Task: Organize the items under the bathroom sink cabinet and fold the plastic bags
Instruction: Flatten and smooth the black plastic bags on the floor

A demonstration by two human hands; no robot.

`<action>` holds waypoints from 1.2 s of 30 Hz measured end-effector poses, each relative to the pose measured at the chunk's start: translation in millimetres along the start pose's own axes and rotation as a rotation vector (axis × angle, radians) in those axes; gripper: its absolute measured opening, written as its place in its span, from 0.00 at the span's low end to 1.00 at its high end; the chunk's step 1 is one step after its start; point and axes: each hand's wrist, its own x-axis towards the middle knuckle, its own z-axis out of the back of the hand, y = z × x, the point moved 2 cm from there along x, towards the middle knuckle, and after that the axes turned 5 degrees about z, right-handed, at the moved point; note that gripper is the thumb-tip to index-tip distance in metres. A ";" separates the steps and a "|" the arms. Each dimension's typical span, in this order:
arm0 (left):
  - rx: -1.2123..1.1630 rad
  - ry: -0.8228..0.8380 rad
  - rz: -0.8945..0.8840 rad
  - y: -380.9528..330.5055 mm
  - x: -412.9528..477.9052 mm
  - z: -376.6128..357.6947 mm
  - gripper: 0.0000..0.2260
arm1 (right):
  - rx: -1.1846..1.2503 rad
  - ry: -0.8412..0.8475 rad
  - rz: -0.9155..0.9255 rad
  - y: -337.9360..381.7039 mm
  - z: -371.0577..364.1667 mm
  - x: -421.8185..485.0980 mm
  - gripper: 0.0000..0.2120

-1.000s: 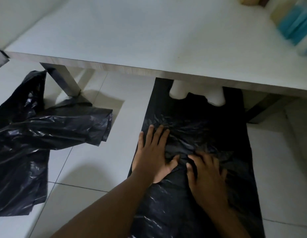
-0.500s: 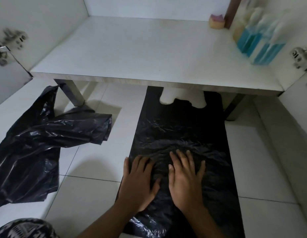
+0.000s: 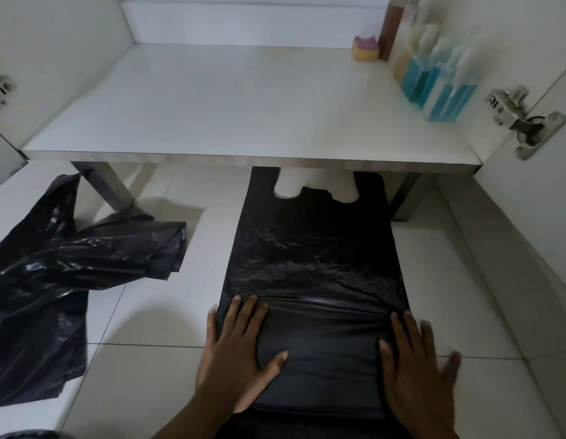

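White floor tiles (image 3: 155,375) carry both flat hands, left hand (image 3: 234,356) and right hand (image 3: 414,372) with fingers spread, gripping nothing, pressing the near edges of a black plastic bag (image 3: 316,267), its handles under the cabinet shelf (image 3: 243,115), apparently smoothed, another crumpled bag (image 3: 54,280) lying far left.

Single view: a head-worn wide-angle camera, positioned above the floor (image 3: 142,375) and facing forward and down. The near edge of the frame shows both forearms close to the lens. The far portion looks into the open cabinet, across its shelf (image 3: 243,99). Straight lines bow toward the frame borders; far-right items appear blurred, possibly bottles.
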 end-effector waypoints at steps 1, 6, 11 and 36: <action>-0.015 0.004 -0.002 -0.1 0.1 0.0 0.37 | 0.014 0.016 -0.011 0.9 2.7 -0.2 0.28; -0.122 0.034 0.005 0.2 8.2 3.9 0.40 | 0.095 0.004 -0.065 14.2 16.6 4.3 0.30; -0.129 -0.080 0.016 -8.7 33.4 32.2 0.28 | 0.110 -0.154 0.158 58.4 29.9 35.5 0.25; -0.096 0.073 -0.015 -2.3 123.6 11.9 0.34 | 0.050 0.051 0.020 7.0 45.9 163.8 0.34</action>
